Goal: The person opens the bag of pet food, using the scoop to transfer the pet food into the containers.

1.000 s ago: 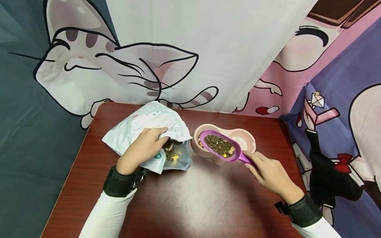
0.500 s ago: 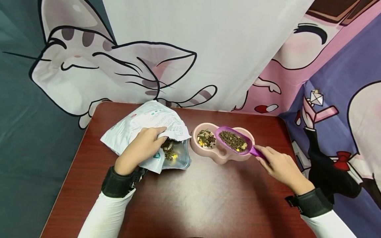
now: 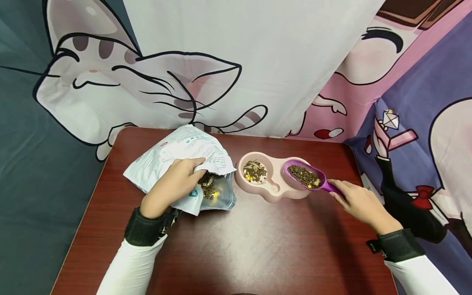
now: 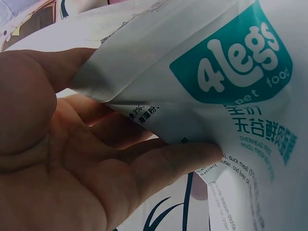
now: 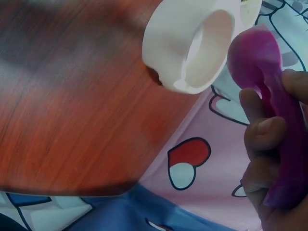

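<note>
My left hand (image 3: 173,180) pinches the open edge of a white pet food bag (image 3: 184,143); the left wrist view shows thumb and fingers on the bag's printed front (image 4: 231,67). Brown kibble with yellow bits (image 3: 209,189) shows in the bag's mouth. My right hand (image 3: 357,200) grips the handle of a purple scoop (image 3: 324,176) heaped with kibble (image 3: 303,175). The scoop is over the right-hand bowl of a pale pink double pet bowl (image 3: 278,192). Some mixed kibble (image 3: 254,171) lies in the left-hand bowl. From the right wrist, the scoop's underside (image 5: 255,53) shows beside the bowl (image 5: 168,43).
All of this is on a dark red-brown wooden table (image 3: 258,246). Behind it hangs a cloth (image 3: 206,32) printed with cartoon cats, and more printed cloth (image 3: 416,90) hangs at the right edge.
The loaded scoop in my right hand has moved right, from above the left-hand bowl to above the right-hand one, uncovering the kibble in the left. My left hand stays on the bag.
</note>
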`<action>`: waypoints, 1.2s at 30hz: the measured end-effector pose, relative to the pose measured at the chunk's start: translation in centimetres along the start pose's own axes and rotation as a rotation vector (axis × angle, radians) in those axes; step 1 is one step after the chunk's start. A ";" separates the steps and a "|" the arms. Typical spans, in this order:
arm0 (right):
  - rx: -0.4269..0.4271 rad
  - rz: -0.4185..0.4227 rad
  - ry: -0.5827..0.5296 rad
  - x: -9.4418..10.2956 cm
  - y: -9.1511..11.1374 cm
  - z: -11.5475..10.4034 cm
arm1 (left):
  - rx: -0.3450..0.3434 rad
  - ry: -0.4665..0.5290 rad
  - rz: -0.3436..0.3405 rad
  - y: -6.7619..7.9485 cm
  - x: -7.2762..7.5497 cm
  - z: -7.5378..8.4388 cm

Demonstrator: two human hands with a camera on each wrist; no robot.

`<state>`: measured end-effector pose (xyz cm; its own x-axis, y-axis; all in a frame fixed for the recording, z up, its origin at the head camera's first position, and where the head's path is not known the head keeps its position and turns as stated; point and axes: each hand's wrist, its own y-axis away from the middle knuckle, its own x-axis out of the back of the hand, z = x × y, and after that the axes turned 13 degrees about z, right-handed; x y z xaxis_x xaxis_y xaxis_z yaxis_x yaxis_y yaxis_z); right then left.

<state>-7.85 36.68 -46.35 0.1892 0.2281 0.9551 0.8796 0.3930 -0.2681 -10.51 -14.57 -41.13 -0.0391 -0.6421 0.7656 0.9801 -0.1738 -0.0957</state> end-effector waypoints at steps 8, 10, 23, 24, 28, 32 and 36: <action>-0.039 -0.160 0.037 0.8 -1.0 1.3 | -0.001 0.003 0.003 0.1 0.0 -0.1; -0.045 -0.192 0.038 1.0 -1.3 1.6 | -0.003 0.004 0.005 0.1 0.0 0.0; -0.011 -0.273 0.044 2.0 -4.2 1.5 | -0.005 0.000 0.018 0.3 -0.1 0.1; -0.010 -0.281 0.048 2.1 -4.4 1.4 | -0.006 0.000 0.019 0.3 -0.1 0.1; -0.004 -0.310 0.062 2.5 -5.4 1.0 | 0.000 0.001 0.015 0.2 -0.1 0.0; 0.007 -0.335 0.074 2.8 -6.3 0.7 | 0.004 0.006 0.013 0.1 0.0 0.1; 0.029 -0.346 0.099 3.0 -6.8 0.5 | 0.004 0.011 0.012 0.2 0.0 0.1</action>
<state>-13.47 35.15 -41.72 -0.0751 -0.0093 0.9971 0.8866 0.4570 0.0711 -10.33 -14.52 -41.14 -0.0296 -0.6523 0.7574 0.9812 -0.1635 -0.1024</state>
